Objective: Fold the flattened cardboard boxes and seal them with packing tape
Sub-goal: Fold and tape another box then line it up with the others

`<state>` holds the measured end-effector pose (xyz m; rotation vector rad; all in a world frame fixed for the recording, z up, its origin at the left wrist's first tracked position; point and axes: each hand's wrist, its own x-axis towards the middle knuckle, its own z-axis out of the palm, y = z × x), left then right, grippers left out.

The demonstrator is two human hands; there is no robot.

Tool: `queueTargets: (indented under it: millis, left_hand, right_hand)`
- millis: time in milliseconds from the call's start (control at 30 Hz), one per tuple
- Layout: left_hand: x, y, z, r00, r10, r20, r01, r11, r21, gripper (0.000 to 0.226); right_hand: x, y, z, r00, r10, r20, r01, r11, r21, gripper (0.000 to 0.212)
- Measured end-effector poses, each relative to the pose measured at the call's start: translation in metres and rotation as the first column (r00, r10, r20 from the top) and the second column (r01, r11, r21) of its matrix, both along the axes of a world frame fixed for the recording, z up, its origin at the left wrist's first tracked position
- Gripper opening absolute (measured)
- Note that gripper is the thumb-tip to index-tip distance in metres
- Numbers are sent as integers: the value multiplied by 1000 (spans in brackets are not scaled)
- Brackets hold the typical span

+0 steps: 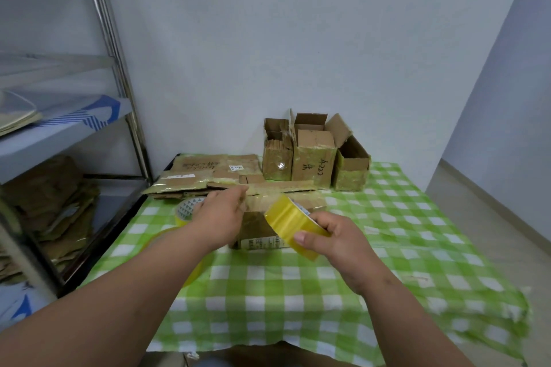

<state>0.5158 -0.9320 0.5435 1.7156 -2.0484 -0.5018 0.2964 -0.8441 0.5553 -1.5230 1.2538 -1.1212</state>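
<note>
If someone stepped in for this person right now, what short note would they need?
Right hand grips a yellow tape roll above the box being sealed.
Left hand reaches over that box's far edge; its fingers are blurred, so its grip is unclear.
A second tape roll lies on the checked tablecloth.
Done: three folded boxes stand by the wall, tops open.
Left: tape this box, then the flat cardboard stack.
</note>
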Motion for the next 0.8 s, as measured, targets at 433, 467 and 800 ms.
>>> queueTargets:
  millis: [433,467,800]
  left_hand:
    - [-10,10,63,755,-66,-652,196,972,128,52]
    - [-10,8,66,761,-87,-643,208,972,114,43]
    - [-10,-6,80,783,-1,-622,50,997,61,19]
  right_hand:
    - [2,-24,27,999,44,5,-44,996,-78,38]
    - [3,-27,29,999,49,-1,-49,995,-86,38]
    - [-4,-52,46,991,112,-79,-120,987,-106,36]
